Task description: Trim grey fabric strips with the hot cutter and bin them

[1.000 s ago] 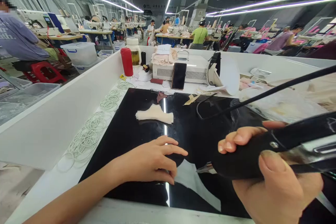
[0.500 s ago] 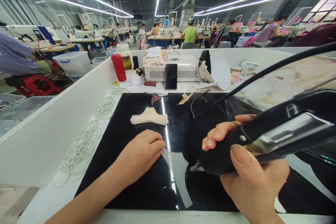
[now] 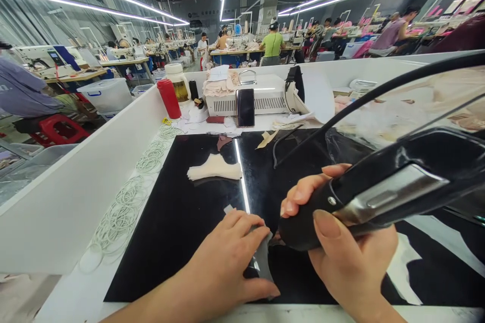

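My right hand (image 3: 348, 242) is wrapped round a black corded hand tool (image 3: 401, 192) with a long metal lever on its side. The tool's front end points left, close to the fabric; its tip is partly hidden. My left hand (image 3: 223, 262) lies over a thin grey-white fabric piece (image 3: 264, 260), thumb spread from the fingers and touching it near both ends. That piece rests on a glossy black board (image 3: 170, 247), partly covered by the hand. Beyond the hand sits a stack of cream cut fabric pieces (image 3: 214, 168).
Pale green elastic rings (image 3: 117, 217) line the board's left side. A white box machine (image 3: 265, 98), a phone (image 3: 245, 107) and a red bottle (image 3: 169, 99) stand behind. The tool's black cable (image 3: 364, 101) arches on the right, above loose fabric pieces (image 3: 403, 267).
My left hand has moved right and nearer, spreading over the grey-white piece. My right hand has shifted slightly left with the tool. A pale fabric piece at lower right shows more.
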A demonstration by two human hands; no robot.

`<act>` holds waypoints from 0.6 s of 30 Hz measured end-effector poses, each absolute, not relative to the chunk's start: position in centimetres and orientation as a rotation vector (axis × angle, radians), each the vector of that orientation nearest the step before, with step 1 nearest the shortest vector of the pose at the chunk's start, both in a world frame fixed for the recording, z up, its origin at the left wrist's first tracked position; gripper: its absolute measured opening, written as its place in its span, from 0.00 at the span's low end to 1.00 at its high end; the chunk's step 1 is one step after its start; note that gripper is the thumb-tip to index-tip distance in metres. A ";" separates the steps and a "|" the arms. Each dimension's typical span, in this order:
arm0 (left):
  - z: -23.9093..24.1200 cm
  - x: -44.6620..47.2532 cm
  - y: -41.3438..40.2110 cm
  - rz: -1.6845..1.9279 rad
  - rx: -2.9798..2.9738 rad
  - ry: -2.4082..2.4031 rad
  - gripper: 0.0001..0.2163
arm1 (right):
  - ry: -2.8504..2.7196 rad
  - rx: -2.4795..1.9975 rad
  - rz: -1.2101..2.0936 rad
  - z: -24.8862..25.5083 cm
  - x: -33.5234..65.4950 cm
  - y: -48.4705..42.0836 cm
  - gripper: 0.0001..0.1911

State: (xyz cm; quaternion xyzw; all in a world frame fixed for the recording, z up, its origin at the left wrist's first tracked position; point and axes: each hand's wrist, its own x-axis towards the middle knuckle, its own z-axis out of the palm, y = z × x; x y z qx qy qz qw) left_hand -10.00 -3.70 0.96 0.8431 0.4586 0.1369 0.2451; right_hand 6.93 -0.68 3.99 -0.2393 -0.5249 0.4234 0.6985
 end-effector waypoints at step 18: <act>1.1 -10.8 -3.8 0.379 2.299 1.179 0.40 | -1.160 -0.576 0.982 4.5 6.6 -2.1 0.17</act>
